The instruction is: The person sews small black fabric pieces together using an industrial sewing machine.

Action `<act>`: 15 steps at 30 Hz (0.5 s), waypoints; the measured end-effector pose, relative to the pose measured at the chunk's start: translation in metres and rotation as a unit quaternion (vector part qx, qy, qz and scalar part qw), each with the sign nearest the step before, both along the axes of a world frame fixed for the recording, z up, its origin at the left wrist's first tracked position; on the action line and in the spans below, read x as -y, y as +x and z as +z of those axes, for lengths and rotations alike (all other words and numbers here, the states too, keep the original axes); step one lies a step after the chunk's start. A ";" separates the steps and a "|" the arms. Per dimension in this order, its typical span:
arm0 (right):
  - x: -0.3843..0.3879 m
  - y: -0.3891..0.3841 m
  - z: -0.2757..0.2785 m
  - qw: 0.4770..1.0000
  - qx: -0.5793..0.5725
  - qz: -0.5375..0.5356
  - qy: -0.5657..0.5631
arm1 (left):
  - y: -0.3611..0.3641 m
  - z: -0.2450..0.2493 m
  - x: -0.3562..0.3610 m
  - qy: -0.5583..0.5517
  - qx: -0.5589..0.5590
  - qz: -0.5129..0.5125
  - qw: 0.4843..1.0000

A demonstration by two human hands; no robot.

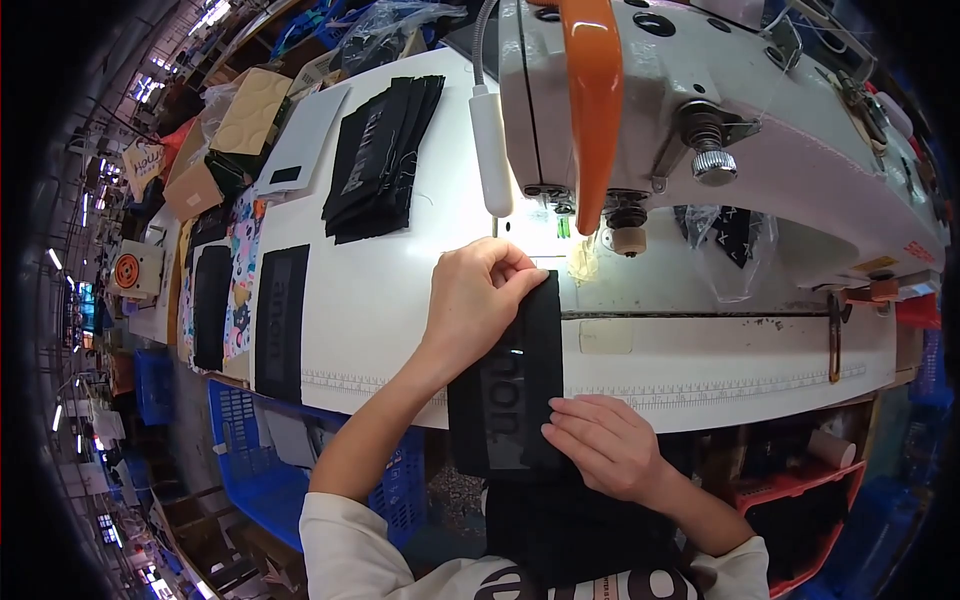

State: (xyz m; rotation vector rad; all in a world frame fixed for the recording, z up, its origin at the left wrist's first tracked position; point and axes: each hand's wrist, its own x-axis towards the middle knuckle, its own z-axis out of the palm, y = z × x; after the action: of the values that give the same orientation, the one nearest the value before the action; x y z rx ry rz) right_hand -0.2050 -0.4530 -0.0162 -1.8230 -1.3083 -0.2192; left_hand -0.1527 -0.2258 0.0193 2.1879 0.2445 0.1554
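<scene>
1. The white sewing machine [720, 120] stands at the back of the worktop [380, 300].
2. A stack of black pieces [385, 160] lies well to the left.
3. The black fabric strip [510, 390] lies across the worktop's front edge, below the needle.
4. The left hand [475, 300] pinches the strip's top edge.
5. The right hand [605, 445] lies open, its fingertips pressing the strip's lower right edge.

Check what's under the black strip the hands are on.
Black strip: white table under its upper part; lower end overhangs the edge. Ruler markings vanish beneath it. Whatever else lies under it is hidden.
</scene>
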 end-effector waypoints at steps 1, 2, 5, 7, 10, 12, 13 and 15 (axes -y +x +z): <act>0.001 0.000 0.000 1.000 0.000 0.005 -0.004 | 0.000 0.001 0.001 0.008 -0.002 0.000 1.000; 0.001 0.000 0.001 1.000 0.000 0.006 -0.004 | 0.000 0.002 0.003 0.016 -0.005 0.000 1.000; 0.001 0.000 0.005 1.000 -0.018 0.005 -0.013 | -0.003 0.004 0.007 0.113 0.044 0.002 0.993; 0.002 0.001 0.021 0.999 -0.031 0.011 -0.040 | -0.003 0.003 0.012 0.284 0.147 0.002 0.948; 0.004 0.002 0.034 0.994 -0.060 0.029 -0.092 | -0.003 0.002 0.003 0.258 0.085 -0.019 0.962; 0.004 0.003 0.029 0.995 -0.019 0.029 -0.091 | -0.002 0.001 0.000 0.246 0.055 -0.029 0.967; 0.004 0.003 0.028 0.996 0.003 0.028 -0.090 | 0.000 0.000 0.000 0.234 0.048 -0.042 0.970; 0.002 0.006 0.027 0.997 0.009 0.019 -0.076 | 0.003 -0.003 -0.001 0.211 0.033 -0.065 0.975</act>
State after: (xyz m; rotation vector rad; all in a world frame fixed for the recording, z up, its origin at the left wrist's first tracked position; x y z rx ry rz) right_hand -0.1991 -0.4554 0.0105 -1.9239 -1.4047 -0.1195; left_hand -0.1501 -0.2244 0.0167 2.6071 0.0277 0.2223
